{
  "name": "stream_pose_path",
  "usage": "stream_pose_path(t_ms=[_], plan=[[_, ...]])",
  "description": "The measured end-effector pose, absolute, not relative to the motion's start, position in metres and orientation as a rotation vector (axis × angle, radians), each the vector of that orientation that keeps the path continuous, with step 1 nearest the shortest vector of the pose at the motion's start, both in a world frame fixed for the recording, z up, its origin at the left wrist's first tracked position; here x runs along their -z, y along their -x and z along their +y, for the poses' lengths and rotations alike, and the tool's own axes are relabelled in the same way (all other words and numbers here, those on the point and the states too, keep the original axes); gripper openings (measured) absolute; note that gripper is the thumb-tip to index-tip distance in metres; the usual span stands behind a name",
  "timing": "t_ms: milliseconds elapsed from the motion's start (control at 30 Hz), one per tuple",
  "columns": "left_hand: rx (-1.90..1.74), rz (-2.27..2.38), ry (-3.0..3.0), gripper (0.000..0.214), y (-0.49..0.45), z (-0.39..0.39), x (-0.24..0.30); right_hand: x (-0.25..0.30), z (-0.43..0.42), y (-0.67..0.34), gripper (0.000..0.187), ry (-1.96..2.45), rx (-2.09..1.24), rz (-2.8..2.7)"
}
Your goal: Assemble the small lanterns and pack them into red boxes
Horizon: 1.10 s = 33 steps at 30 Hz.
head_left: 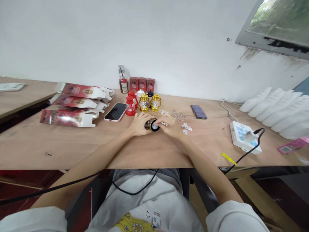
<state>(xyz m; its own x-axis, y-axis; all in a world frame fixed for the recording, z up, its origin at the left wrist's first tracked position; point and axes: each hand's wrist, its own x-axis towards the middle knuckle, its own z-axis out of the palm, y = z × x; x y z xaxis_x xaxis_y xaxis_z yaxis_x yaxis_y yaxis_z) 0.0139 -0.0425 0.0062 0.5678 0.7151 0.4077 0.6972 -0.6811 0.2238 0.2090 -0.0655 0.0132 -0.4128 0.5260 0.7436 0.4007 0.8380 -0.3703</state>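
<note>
My left hand [140,125] is closed around a small black-and-gold lantern [147,125], which lies tilted with its round base turned towards me and to the right. A pale disc [154,126] sits in the middle of that dark base. My right hand [171,125] is beside it, a fingertip on the disc and the other fingers curled; whether something is pinched there is too small to tell. Just behind my hands stand two gold lanterns [144,103], red lanterns [130,106], a white lantern [140,93] and a black lantern [150,93].
Flattened red boxes [69,118] and a pink-edged phone [116,112] lie left. Three small red boxes [142,84] and a bottle [123,84] stand by the wall. Right are white scraps [186,126], thin wires [178,115], a blurred-out phone [198,111] and a power strip [243,137].
</note>
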Motion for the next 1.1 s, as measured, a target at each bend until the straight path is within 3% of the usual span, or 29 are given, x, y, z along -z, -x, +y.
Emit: stream_pose_path(t_ms=[67,200,400,800,1100], plan=[[-0.758,1.252,-2.731,0.055,-0.013,-0.041,-0.005,-0.013,-0.066,-0.208,0.01,0.702,-0.197,-2.015],[-0.756,1.287,-2.72,0.055,-0.013,-0.041,-0.006,-0.008,-0.063,-0.206,0.024,0.723,-0.444,-1.967],[-0.766,1.297,-2.741,0.054,-0.013,-0.043,-0.006,-0.003,-0.059,-0.204,0.023,0.765,-0.732,-1.84],[-0.724,1.292,-2.834,0.055,-0.013,-0.042,-0.002,0.002,-0.059,-0.2,0.038,0.865,-0.866,-1.724],[-0.81,1.282,-2.807,0.059,-0.013,-0.041,0.0,0.001,-0.059,-0.2,0.021,0.884,-0.717,-1.833]])
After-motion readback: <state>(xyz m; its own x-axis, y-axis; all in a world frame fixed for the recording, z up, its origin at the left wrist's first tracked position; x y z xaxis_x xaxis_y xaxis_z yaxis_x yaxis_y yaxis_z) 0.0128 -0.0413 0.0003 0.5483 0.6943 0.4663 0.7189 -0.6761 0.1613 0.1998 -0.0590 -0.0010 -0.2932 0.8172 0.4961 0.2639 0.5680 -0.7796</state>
